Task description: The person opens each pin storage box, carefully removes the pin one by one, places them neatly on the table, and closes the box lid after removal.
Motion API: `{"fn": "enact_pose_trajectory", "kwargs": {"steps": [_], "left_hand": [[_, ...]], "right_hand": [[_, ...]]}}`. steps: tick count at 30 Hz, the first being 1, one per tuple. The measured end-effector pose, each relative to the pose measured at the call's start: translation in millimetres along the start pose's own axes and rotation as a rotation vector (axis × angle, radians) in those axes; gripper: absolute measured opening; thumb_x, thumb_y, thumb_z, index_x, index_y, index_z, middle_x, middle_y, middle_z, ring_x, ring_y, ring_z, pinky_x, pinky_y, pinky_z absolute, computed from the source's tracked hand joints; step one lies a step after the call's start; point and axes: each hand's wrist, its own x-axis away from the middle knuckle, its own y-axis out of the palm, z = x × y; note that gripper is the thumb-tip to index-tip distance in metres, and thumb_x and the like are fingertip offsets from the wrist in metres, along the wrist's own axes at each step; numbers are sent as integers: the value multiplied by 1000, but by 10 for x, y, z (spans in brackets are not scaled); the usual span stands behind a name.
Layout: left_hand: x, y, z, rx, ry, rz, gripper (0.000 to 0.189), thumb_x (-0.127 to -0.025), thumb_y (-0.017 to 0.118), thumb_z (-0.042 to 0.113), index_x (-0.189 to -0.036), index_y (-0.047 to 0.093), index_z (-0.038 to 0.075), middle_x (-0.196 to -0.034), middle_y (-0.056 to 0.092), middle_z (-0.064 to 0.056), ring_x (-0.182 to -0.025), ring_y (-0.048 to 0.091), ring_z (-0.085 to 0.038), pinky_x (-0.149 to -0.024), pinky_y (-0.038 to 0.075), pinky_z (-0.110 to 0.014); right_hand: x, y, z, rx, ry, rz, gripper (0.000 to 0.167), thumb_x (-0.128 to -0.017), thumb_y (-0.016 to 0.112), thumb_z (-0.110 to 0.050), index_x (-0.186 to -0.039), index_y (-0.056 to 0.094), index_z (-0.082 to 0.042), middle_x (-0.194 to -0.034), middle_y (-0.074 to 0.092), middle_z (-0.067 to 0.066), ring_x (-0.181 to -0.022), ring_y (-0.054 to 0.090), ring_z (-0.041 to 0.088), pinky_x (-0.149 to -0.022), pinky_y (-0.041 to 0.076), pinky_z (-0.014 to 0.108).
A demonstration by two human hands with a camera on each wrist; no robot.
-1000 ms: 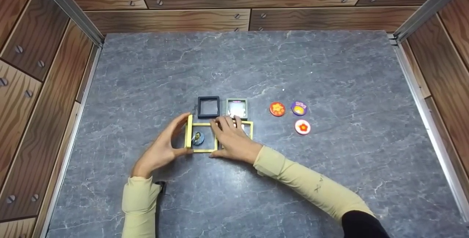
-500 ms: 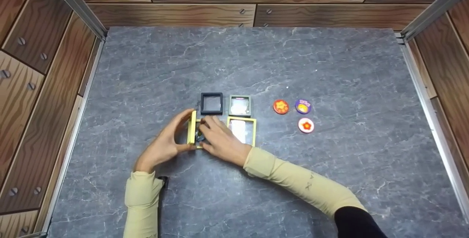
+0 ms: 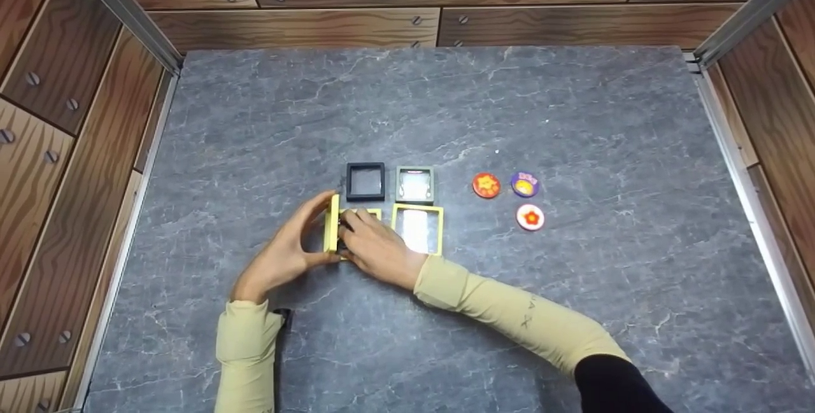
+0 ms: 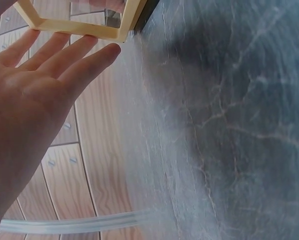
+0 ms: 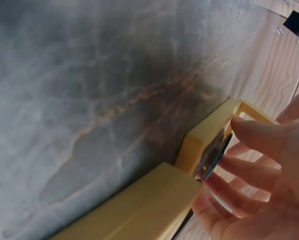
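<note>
My left hand (image 3: 275, 259) grips the upright half of an opened yellow display frame (image 3: 333, 225), its thumb at the near edge and fingers at the far edge. The frame's other half lies flat on the table, partly hidden by my right hand (image 3: 381, 246). In the right wrist view a round badge (image 5: 215, 154) sits tilted against the yellow frame. The right thumb and fingers reach across it and appear to pinch its rim. The left wrist view shows the left fingertips (image 4: 92, 42) against the frame's outer edge. The badge's picture is hidden from the head view.
Another yellow frame (image 3: 440, 228) lies just right of the opened one. Behind them sit a black frame (image 3: 365, 198) and a grey-green frame (image 3: 432, 185). Further right lie an orange badge (image 3: 486, 185), a purple badge (image 3: 525, 184) and a white badge with a red flower (image 3: 530, 217).
My right hand has moved left from the right-hand yellow frame to the badge in the opened one, covering it. The left hand keeps its grip on the upright half.
</note>
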Motion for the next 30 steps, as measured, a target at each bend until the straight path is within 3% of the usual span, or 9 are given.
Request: {"fn": "enact_pose_trajectory", "kwargs": {"steps": [7,14,21,27,30], "left_hand": [[-1,12,-12,25,-9,1,106,-78,86,-7,-166,32,16,-173,35,-9,-162,30,-30,-136,24,-50],[-3,-4,-8,-2,-11,-2,108,-77,87,-6,-166,32,22,-173,35,-4,-163,29,-29,-137,21,-51],[-4,0,-1,-33,-23,-1,108,-77,86,-7,-166,33,23,-173,34,-4,-163,28,-30,-136,22,-53],[-14,23,11,-124,-23,23,108,-76,88,-4,-166,35,23,-169,40,-7,-161,32,-32,-136,20,-57],[-12,34,14,-177,-28,27,108,-76,90,1,-166,36,25,-168,42,-6,-160,33,-32,-136,19,-59]], "right_hand": [[4,-14,22,-27,-30,20,35,-97,75,-26,-121,72,-1,-126,66,12,-109,60,26,-100,57,36],[132,-152,77,-147,7,57,32,-97,75,-24,-119,73,0,-120,65,12,-109,61,25,-98,60,36],[404,-383,221,-265,112,83,34,-97,75,-22,-124,72,0,-118,65,9,-108,59,22,-95,60,32],[708,-556,408,-351,235,150,39,-92,79,-18,-124,71,3,-117,66,14,-108,58,30,-98,55,46],[877,-609,516,-378,293,192,40,-91,78,-16,-123,70,6,-116,64,15,-108,56,31,-96,54,46]]}}
